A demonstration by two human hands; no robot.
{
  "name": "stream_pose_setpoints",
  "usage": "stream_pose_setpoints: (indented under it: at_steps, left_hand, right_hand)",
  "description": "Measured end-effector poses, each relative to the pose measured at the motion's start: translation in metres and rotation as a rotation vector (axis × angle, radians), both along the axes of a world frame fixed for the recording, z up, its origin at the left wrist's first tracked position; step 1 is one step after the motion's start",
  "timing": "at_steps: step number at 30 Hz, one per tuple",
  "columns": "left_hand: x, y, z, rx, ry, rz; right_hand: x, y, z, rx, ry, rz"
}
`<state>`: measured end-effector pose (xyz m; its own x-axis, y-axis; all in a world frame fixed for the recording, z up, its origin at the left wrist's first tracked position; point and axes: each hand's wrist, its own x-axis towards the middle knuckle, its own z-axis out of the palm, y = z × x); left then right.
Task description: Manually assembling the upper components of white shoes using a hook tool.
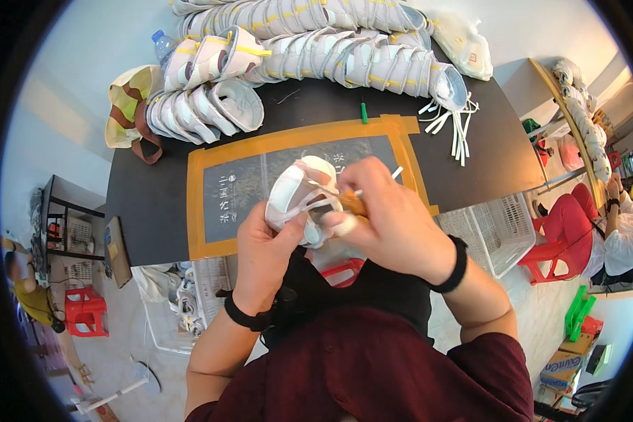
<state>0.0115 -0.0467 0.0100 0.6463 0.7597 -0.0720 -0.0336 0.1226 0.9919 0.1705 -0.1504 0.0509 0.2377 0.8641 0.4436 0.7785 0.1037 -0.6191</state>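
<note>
My left hand [264, 246] is closed round a white shoe upper [285, 195], thumb on its near side, holding it above the front edge of the table. In my right hand [394, 228], slightly blurred, the fingers pinch a small tool with an amber handle [354, 203]; its tip points left into the upper's opening, and its exact kind does not show. White lace strands [308, 204] run across the opening between the two hands. A short white lace end [397, 171] sticks out beyond my right fingers.
On the dark table [471, 162], a clear sheet [243, 169] is edged with tan tape. Nested shoe uppers [344, 63] line the back. Loose white laces [457, 130] hang at their right; a green-handled tool [363, 112] lies nearby. White crates [496, 235] stand below; a person [615, 235] sits far right.
</note>
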Motion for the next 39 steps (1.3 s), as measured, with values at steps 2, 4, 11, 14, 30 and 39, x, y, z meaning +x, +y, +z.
stream_pose_setpoints:
  at_steps: [2,4,11,14,30,39]
  left_hand:
    - [0.001,0.002,-0.003,-0.049,-0.112,0.084]
    - [0.004,0.0,-0.002,-0.011,-0.12,0.1]
    - [-0.001,0.005,-0.009,0.123,-0.094,0.053]
    - [0.001,0.005,-0.007,0.111,-0.104,0.068]
    - [-0.002,0.019,-0.009,0.275,0.067,-0.005]
    - [0.011,0.044,-0.024,0.341,0.078,0.068]
  right_hand:
    - [0.001,-0.014,0.009,-0.195,0.405,0.089]
    - [-0.004,-0.017,-0.007,-0.233,0.489,0.123]
    - [-0.014,-0.013,-0.028,-0.259,0.448,0.128]
    - [-0.013,-0.014,-0.029,-0.249,0.404,0.107]
    - [-0.006,-0.009,-0.006,-0.266,-0.164,0.034]
    - [0.019,0.052,-0.032,-0.444,0.107,0.194]
